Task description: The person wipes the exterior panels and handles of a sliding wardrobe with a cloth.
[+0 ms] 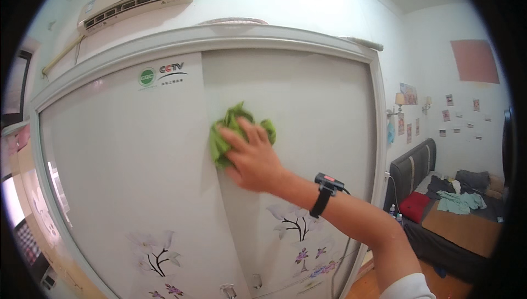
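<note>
My right hand (251, 155) presses a crumpled green cloth (220, 144) flat against a white wardrobe with sliding doors. The cloth lies on the recessed right door (321, 105), close to the edge of the left door (123, 155), which stands in front of it. Fingers spread over the cloth, and its folds stick out above and beside them. A black strap with a small device (329, 181) sits on my right forearm, and a cable runs down from it. My left hand is out of view. Flower prints (158, 253) decorate the lower part of both doors.
An air conditioner (140, 0) hangs on the wall above the wardrobe. A rolled item (364, 44) lies on the wardrobe's top right edge. Recessed metal door pulls (227, 290) show at the bottom. To the right stands a bed with a dark headboard (413, 167) and clothes (461, 201) on it.
</note>
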A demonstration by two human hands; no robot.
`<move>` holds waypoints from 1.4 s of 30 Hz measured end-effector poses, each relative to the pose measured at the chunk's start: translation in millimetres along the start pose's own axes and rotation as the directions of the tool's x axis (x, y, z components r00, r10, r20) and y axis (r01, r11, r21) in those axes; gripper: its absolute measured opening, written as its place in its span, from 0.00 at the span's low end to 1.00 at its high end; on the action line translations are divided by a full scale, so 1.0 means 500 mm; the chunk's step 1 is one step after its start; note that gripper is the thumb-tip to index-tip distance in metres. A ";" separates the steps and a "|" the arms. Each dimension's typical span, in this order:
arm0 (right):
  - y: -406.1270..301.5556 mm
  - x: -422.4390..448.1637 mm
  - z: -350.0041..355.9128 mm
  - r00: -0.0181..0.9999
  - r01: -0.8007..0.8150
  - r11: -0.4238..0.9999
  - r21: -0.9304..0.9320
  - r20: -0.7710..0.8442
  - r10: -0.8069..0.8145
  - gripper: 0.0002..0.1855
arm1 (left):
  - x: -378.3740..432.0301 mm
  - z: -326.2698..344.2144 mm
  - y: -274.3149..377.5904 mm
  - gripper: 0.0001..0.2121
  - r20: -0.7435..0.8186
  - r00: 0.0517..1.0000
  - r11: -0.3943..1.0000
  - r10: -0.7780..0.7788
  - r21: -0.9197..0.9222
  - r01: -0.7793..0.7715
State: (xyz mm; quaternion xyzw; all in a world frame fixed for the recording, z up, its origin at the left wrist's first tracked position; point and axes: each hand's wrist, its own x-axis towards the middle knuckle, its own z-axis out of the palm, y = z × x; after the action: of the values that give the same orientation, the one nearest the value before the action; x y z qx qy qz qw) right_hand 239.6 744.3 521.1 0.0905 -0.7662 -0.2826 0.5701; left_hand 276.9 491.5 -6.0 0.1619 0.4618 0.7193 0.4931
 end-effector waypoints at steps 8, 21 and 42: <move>0.103 0.127 -0.004 0.986 -0.012 0.998 0.069 -0.166 0.023 0.17 | 0.037 0.150 -0.046 0.17 0.099 0.985 0.983 0.138 0.108 -0.148; 0.084 0.211 0.060 0.878 -0.221 0.960 0.174 -0.393 0.273 0.20 | 0.001 0.088 -0.135 0.19 -0.073 0.994 0.980 0.082 0.189 -0.067; -0.306 -0.305 0.113 0.913 -0.404 0.867 0.292 0.064 0.404 0.29 | -0.160 -0.026 -0.085 0.18 -0.198 0.980 0.998 -0.023 0.044 0.033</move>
State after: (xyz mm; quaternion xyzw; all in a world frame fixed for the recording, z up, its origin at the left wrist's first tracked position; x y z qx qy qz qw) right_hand 210.3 707.4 302.8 0.0135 -0.8021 -0.0379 0.5958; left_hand 328.7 420.3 -29.9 0.0948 0.5275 0.7138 0.4509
